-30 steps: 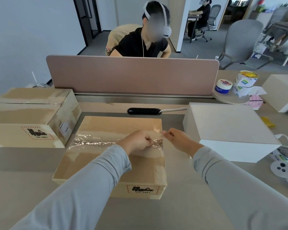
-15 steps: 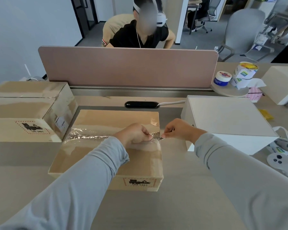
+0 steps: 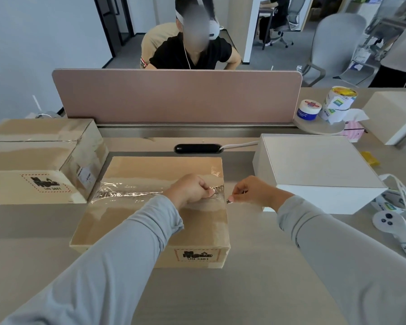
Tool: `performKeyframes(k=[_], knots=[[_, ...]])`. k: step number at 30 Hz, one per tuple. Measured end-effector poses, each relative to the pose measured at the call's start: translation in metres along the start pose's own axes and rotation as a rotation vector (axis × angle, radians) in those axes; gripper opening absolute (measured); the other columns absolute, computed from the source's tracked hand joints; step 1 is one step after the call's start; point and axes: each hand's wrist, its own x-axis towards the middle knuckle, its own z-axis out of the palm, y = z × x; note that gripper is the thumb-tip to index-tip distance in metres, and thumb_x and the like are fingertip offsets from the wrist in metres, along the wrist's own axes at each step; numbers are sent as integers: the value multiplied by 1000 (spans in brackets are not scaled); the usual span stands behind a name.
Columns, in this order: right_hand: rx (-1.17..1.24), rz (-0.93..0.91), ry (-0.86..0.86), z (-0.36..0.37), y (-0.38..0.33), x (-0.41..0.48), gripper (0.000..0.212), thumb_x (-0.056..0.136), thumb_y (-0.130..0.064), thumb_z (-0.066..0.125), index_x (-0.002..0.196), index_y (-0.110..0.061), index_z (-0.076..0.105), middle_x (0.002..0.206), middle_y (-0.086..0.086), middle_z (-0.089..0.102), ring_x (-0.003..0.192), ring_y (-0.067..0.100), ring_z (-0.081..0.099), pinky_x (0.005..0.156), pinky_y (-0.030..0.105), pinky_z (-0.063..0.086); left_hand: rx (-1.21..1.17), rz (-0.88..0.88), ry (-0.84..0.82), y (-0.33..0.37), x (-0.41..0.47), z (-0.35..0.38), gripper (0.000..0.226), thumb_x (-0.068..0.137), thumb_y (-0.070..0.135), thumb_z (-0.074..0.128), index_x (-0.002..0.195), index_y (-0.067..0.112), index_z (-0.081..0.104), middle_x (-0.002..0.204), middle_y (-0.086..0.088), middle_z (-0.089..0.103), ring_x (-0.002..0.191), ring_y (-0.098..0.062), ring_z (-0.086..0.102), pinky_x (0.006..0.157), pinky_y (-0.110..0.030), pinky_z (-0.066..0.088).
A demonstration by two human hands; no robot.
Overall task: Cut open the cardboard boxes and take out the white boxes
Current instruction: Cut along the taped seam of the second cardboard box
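The cardboard box (image 3: 136,221) is set on the table (image 3: 244,289). Its crumpled tape (image 3: 127,193) is gripped in the curled left hand (image 3: 191,190), probably to keep it taut. A small blade (image 3: 229,201) is pinched in the right hand (image 3: 253,191) at the box's right edge. A white box (image 3: 314,165) stands just right of it.

Our left sleeve (image 3: 117,254) and right sleeve (image 3: 338,254) are of plain light grey-blue fabric. Both fit loosely with soft creases and end at the wrists, leaving the left hand (image 3: 192,190) and the right hand (image 3: 253,192) bare.
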Motion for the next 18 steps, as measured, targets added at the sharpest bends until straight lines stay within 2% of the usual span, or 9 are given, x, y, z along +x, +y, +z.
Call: performKeyframes(k=[1,3,6,8,9,11,13,16,18], knots=[[13,17,-9,-1,2,-3,20,82,-29,70,79,-9,72,70,-1,61,67,8,52,68,21,41,5,0,33,-2,1,3,21,84,33,67,96,15,70,104,-2,68,90,-17,57,85,-27,42],[52,66,80,-2,7,-5,24,87,-29,65,69,-13,65,67,1,57,64,13,49,63,23,38,27,5,122,-3,0,8,21,85,38,65,92,19,70,101,1,68,97,-20,60,90,-30,42],[154,183,277,-1,6,-3,38,96,-39,45,68,-14,54,67,2,49,69,22,47,65,30,37,26,45,211,1,-2,13,26,88,39,60,96,16,70,100,3,68,98,-18,59,81,-26,37],[193,251,286,4,-2,-3,46,95,-50,37,72,-12,49,72,3,49,72,23,47,69,31,37,28,79,232,2,-3,14,27,88,39,59,97,16,70,99,4,68,97,-17,59,79,-26,36],[191,271,257,8,-7,-4,48,92,-56,39,71,-13,45,71,2,46,68,20,44,66,31,36,44,98,246,3,-3,14,27,88,40,59,96,17,70,98,5,68,98,-17,59,82,-28,38],[187,287,205,19,-16,-6,47,80,-60,59,73,-16,43,69,-4,41,62,14,39,59,26,31,97,163,289,1,-3,12,20,86,39,60,97,23,68,98,8,66,101,-17,58,91,-32,40],[169,274,254,27,-19,-5,49,69,-55,74,83,-17,48,75,-6,45,67,11,41,57,23,31,203,271,343,-2,-6,7,29,85,35,61,113,29,62,108,7,62,109,-18,53,95,-34,38],[211,266,303,28,-23,-1,45,64,-50,80,74,-18,49,72,-5,50,65,10,45,56,22,33,480,386,381,-14,-6,-12,46,88,39,55,133,32,47,130,6,50,124,-20,40,100,-37,30],[232,282,280,26,-25,3,43,63,-48,81,73,-17,53,69,-5,51,65,10,47,56,20,35,584,343,317,-28,1,-32,53,88,46,54,137,31,41,140,6,41,132,-19,31,105,-38,26]])
